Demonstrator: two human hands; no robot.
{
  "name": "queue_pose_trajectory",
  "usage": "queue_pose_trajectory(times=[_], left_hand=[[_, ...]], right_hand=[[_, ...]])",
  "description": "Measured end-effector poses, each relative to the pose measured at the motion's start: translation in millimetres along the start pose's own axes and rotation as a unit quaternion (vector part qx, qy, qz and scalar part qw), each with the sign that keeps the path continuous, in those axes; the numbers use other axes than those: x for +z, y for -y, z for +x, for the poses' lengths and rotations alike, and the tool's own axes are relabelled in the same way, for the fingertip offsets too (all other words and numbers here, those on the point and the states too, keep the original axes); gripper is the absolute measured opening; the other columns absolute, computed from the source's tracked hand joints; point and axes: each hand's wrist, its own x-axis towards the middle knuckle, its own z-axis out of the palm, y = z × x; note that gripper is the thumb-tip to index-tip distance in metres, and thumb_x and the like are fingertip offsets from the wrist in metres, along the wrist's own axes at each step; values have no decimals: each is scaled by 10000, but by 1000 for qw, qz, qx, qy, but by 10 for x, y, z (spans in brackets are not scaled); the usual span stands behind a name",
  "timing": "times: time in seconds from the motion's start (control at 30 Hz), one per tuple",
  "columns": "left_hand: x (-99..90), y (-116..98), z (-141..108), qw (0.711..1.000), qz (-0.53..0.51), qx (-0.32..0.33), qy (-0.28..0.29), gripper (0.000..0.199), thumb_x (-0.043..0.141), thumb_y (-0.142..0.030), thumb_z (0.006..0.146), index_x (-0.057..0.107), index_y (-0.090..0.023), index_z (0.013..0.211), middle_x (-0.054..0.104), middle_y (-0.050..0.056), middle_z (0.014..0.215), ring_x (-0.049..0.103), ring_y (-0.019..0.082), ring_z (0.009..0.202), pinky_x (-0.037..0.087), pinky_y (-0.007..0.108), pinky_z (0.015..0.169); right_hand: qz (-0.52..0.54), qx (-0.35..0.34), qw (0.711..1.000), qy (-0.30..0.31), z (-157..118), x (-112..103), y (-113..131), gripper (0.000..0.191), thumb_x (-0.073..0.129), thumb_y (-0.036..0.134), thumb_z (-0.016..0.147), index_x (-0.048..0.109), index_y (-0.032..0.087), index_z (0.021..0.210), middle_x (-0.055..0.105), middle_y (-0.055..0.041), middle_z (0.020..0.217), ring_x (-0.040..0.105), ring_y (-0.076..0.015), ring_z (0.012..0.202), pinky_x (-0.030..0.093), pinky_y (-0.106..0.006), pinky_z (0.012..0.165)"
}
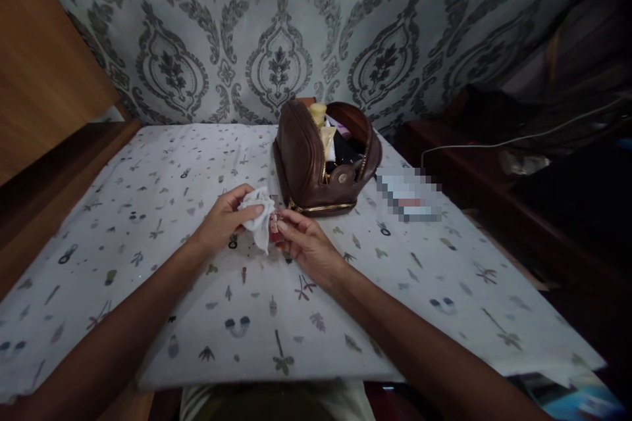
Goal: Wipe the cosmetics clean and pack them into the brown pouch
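Observation:
Between the fingers of my left hand (231,214) is a crumpled white cloth (257,210), its lower corner hanging down. My right hand (307,242) pinches a small red, clear-sided item (275,229) with pale markings; its exact kind is not plain. The cloth touches this item's left side, and both are held just above the table. Right behind my hands stands a brown leather toiletry bag (301,158), unzipped, with a yellow-capped bottle (318,112), a tube (327,143) and dark items showing inside.
A white cloth with small printed motifs covers the table (197,316). A pixelated flat object (409,196) lies right of the bag. Patterned wallpaper (276,46) rises behind, and a wooden panel (49,66) stands at the left. A white cable (474,146) crosses dark furniture at the right.

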Motion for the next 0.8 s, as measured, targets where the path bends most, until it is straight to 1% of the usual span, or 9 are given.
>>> queue_pose_trajectory(times=[0.07, 0.13, 0.23, 0.33, 0.43, 0.5, 0.57, 0.67, 0.8], left_hand=[[10, -2, 9, 999, -23, 3, -47, 304, 781, -420, 718, 582, -212, 816, 479, -60, 643, 410, 72, 497, 291, 172, 431], [17, -3, 17, 996, -41, 8, -76, 305, 782, -417, 716, 574, -214, 810, 493, -55, 658, 425, 75, 514, 297, 167, 434], [11, 13, 26, 997, -31, 15, -74, 294, 769, -416, 737, 565, -214, 801, 485, -57, 646, 401, 69, 504, 268, 162, 424], [-10, 38, 25, 999, 5, 15, -41, 285, 754, -423, 761, 575, -212, 828, 473, -62, 644, 390, 66, 500, 259, 164, 423], [-21, 45, 15, 999, 35, 6, 14, 313, 754, -444, 759, 569, -201, 830, 471, -69, 644, 385, 64, 494, 272, 170, 428], [-14, 34, 6, 997, 53, 10, 61, 311, 750, -439, 762, 579, -190, 835, 490, -66, 656, 410, 70, 517, 308, 178, 457], [0, 14, -5, 992, 70, 19, 101, 283, 738, -416, 777, 599, -180, 846, 517, -56, 681, 448, 81, 567, 348, 187, 511], [12, -17, -20, 985, 92, 26, 143, 239, 727, -372, 787, 626, -168, 862, 532, -44, 714, 467, 91, 624, 356, 197, 567], [-5, -40, -25, 976, 101, 20, 190, 216, 724, -350, 787, 631, -164, 848, 531, -39, 715, 471, 94, 635, 352, 202, 581]], right_hand=[[2, 1, 1000, 10, -1, 2, -11, 370, 883, 333, 660, 733, 221, 979, 728, 6, 838, 655, -99, 691, 522, -204, 602], [5, 3, 1000, 15, 0, 2, -23, 368, 881, 315, 666, 733, 217, 988, 729, 3, 831, 658, -100, 696, 518, -209, 617], [10, 4, 1000, 11, 6, 0, -33, 375, 886, 304, 659, 735, 206, 988, 731, 2, 844, 661, -97, 701, 513, -205, 626], [17, 7, 1000, 5, 13, 2, -25, 375, 885, 312, 658, 732, 202, 982, 733, -2, 868, 663, -102, 714, 516, -208, 629], [17, -1, 1000, 9, 16, 9, -4, 329, 869, 328, 684, 730, 189, 948, 714, 4, 841, 644, -96, 712, 516, -201, 631], [10, -10, 1000, 16, 17, 16, 11, 310, 862, 338, 696, 729, 190, 934, 698, 11, 825, 626, -87, 699, 519, -197, 643], [2, -22, 1000, 18, 19, 21, 21, 316, 862, 357, 694, 729, 204, 936, 700, 7, 858, 619, -91, 707, 526, -203, 658], [4, -45, 999, 4, 27, 21, 28, 336, 873, 398, 667, 731, 219, 914, 701, 0, 886, 623, -110, 748, 536, -211, 673], [13, -42, 999, -6, 33, 7, 26, 353, 878, 385, 658, 718, 208, 918, 666, 14, 805, 594, -104, 689, 523, -206, 606]])
